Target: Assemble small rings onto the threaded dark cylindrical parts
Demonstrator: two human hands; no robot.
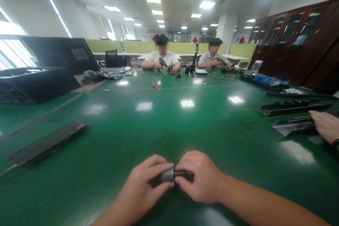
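Worktop (pixel 169 130), green and glossy, with reflected ceiling lights; spans the foreground and runs back to the far side.
Cabinet (pixel 293 42), dark reddish wood with glazed doors; along the right wall.
Black box (pixel 34 88), bulky, at the far left of the worktop.
Persons, two, seated across the worktop: one in a white top (pixel 164 58), one in a light shirt (pixel 210 58); each with a dark power tool in hand.
Flat dark bar (pixel 49 143), long, lying obliquely on the left, a pale cable at its near end.
Black channel-shaped piece (pixel 293 127), on the right; a co-worker's hand (pixel 327 125) at its right end, its grip unclear.
Left hand (pixel 144 180), front centre; thumb and fingers closed around the grey cylinder, pinching it from both sides.
Right hand (pixel 202 176), facing the left and just beside it; thumb and fingers closed on the dark rod.
Screwdriver (pixel 155 86), orange handle, lying towards the far side, well apart from both hands.
Dark rod (pixel 181 173), ridged, in line with the cylinder's right end; partly hidden by fingers.
Grey cylinder (pixel 167 175), short, metallic, lengthwise between the two hands, low over the near worktop; contact with the surface cannot be told.
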